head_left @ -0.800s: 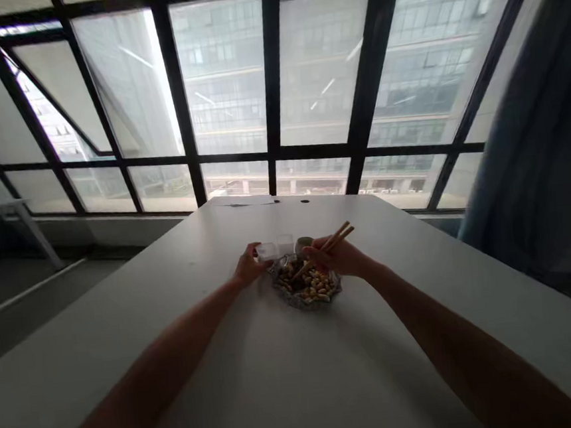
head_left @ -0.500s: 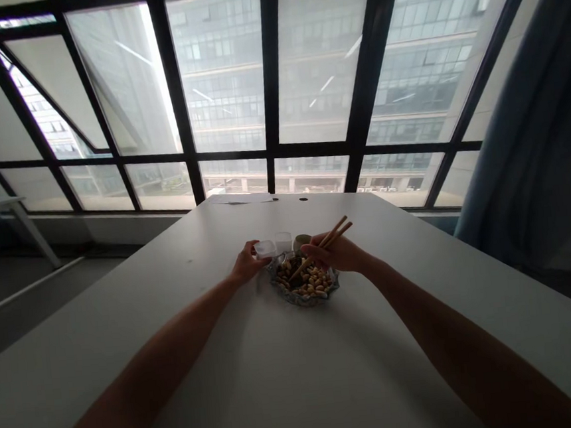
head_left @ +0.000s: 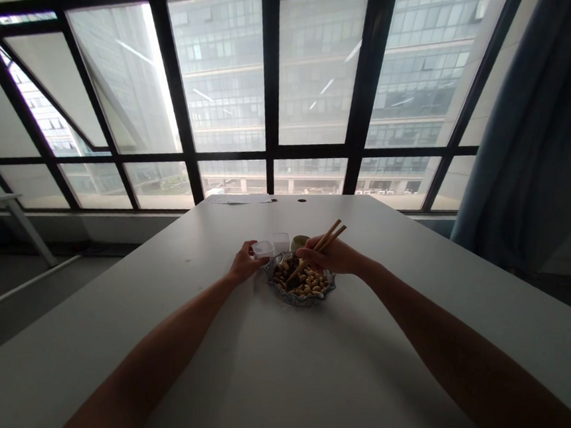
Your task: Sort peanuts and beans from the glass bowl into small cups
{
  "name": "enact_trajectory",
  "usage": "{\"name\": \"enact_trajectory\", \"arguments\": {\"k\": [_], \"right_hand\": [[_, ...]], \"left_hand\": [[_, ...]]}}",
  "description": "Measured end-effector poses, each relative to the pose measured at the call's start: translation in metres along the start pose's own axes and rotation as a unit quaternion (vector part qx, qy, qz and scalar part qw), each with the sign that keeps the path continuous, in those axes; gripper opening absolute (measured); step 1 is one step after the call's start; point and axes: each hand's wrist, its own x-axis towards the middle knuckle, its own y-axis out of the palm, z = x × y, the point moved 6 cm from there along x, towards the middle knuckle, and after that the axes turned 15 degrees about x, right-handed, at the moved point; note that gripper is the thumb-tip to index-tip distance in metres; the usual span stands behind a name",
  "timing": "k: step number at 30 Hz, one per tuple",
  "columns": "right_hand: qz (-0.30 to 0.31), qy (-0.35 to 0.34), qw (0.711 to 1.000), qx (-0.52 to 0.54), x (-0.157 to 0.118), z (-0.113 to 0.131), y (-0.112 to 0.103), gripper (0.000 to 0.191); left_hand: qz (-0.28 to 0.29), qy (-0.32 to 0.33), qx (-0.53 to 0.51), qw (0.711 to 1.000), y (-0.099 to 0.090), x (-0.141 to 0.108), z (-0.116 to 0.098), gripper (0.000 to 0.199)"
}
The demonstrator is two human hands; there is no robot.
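Over the glass bowl: right hand pinched on chopsticks | left hand curled around clear cup

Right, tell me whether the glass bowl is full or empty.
Not empty: the glass bowl holds a spread of nuts, with the tips of the chopsticks in among them.

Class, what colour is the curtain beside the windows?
Blue, a dark, greyish shade; the head view shows it.
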Motion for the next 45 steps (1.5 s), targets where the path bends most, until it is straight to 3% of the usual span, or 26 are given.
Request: {"name": "enact_trajectory", "arguments": {"k": [14, 23, 27, 38, 45], "right_hand": [[-0.020, -0.003, 0.998, 0.057, 0.001, -0.003, -0.004, 0.054], [-0.171, 0.016, 0.979, 0.111, 0.003, -0.011, -0.041, 0.055], [-0.198, 0.014, 0.975, 0.101, 0.002, -0.013, -0.051, 0.054], [-0.176, -0.002, 0.981, 0.079, -0.002, -0.004, -0.053, 0.059], [-0.125, -0.025, 0.989, 0.074, -0.003, 0.000, -0.052, 0.062]], "left_hand": [[0.001, 0.005, 0.012, 1.000, -0.004, -0.003, -0.008, 0.074], [0.001, 0.005, 0.015, 1.000, -0.005, -0.003, -0.009, 0.074], [0.001, 0.006, 0.010, 1.000, -0.005, -0.002, -0.009, 0.074], [0.007, 0.004, 0.007, 1.000, -0.005, -0.004, -0.010, 0.074], [0.003, 0.010, 0.003, 1.000, -0.006, -0.003, -0.009, 0.073]]}}
